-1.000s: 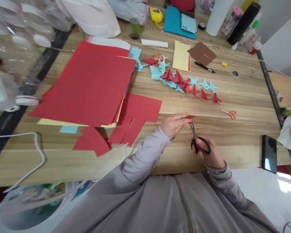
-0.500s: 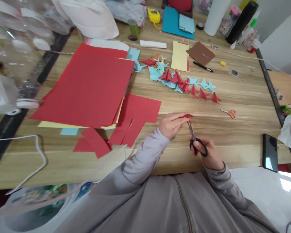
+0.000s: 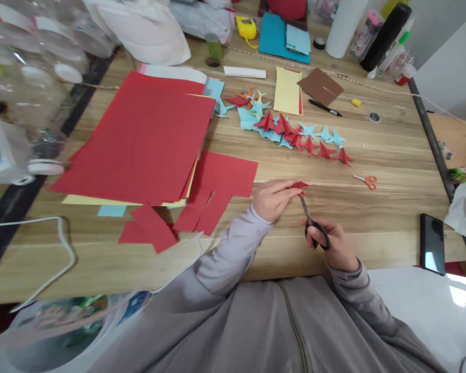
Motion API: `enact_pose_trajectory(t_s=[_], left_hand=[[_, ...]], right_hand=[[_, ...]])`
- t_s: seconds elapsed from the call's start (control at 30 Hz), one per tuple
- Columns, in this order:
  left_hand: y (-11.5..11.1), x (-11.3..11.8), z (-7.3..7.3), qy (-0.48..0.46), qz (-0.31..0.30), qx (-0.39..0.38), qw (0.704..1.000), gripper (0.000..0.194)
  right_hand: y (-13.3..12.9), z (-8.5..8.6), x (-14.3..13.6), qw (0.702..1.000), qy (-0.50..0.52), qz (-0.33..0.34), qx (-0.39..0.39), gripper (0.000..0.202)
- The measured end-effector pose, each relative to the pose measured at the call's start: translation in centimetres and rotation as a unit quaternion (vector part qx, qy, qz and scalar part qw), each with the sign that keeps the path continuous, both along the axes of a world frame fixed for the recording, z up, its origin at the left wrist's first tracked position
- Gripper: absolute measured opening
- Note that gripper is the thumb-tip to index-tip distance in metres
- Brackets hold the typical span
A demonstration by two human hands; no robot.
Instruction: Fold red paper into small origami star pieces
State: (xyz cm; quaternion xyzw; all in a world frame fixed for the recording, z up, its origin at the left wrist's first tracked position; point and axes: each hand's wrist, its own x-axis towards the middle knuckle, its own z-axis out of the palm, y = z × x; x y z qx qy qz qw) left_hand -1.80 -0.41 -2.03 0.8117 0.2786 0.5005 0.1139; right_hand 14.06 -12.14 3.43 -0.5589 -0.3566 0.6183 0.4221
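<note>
My left hand [image 3: 274, 199] pinches a small folded red paper [image 3: 302, 184] above the wooden table, near its front edge. In my right hand [image 3: 336, 243] are black-handled scissors [image 3: 307, 213], their blades together and their tips touching the red paper's lower edge. Left of my hands lie cut red paper pieces [image 3: 215, 211] and a stack of large red sheets [image 3: 147, 137]. Beyond my hands stand several folded red paper figures [image 3: 326, 151] and light blue ones [image 3: 326, 133] in rows.
Small orange scissors [image 3: 368, 181] lie right of my hands, a black phone [image 3: 432, 243] at the right front. Farther back are a black pen [image 3: 325, 107], brown paper [image 3: 321, 86] and a yellow tape measure [image 3: 247, 28]. A white cable [image 3: 64, 241] curls at the left.
The black scissors' blades and handles have come closer together at the red paper. My left hand has barely moved.
</note>
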Motion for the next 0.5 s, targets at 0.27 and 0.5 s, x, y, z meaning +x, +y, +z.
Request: enact_pose_trajectory(t_s=[0.27,0.5], left_hand=[[0.01,0.03,0.18,-0.001,0.006,0.028,1.0,0.022],[0.08,0.06,0.13,0.01,0.018,0.035,0.999,0.023]], right_hand=[[-0.04,-0.25,0.12,1.0,0.004,-0.009,-0.002,0.032],[0.0,-0.47,0.14,1.0,0.007,-0.013,-0.005,0.031]])
